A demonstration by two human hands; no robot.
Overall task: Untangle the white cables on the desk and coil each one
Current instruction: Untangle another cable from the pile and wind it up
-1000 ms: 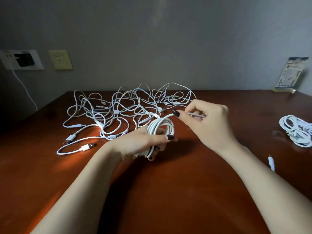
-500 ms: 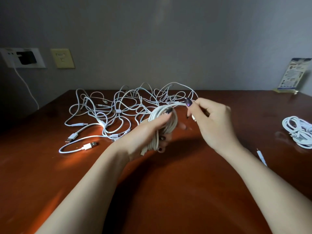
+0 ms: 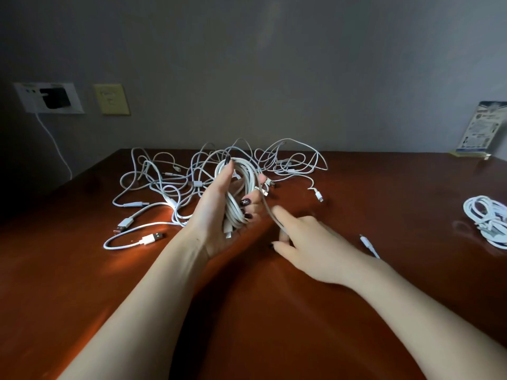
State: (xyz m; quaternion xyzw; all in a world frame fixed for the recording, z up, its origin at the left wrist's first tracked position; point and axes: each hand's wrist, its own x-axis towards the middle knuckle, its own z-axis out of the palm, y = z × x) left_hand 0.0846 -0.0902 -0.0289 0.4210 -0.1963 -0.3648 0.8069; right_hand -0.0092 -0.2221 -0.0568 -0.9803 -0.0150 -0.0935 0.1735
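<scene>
Gripping the coil (image 3: 234, 207) upright at mid-desk, the left hand (image 3: 214, 215) curls its fingers round the loops, thumb lying up the 9 o'clock side. One strand (image 3: 267, 207) leaves the top of the coil and slants down toward 5 o'clock into the right hand (image 3: 310, 242). That hand sits low over the desk (image 3: 356, 187), index finger straight and pointing toward 11 o'clock, thumb out. The strand slips under the index finger, but blur hides whether the fingers nip it: I cannot tell. Behind the coil, from 10 to 1 o'clock, the tangle (image 3: 197, 183) sprawls on the wood, with USB plugs trailing out at 9 o'clock. A second coil (image 3: 482, 218) lies at 3 o'clock by the desk's edge. A loose plug (image 3: 367, 242) rests just beside the right wrist. On the wall at 10 o'clock a socket (image 3: 49, 98) holds a black charger, and a card (image 3: 482, 130) stands at 2 o'clock.
</scene>
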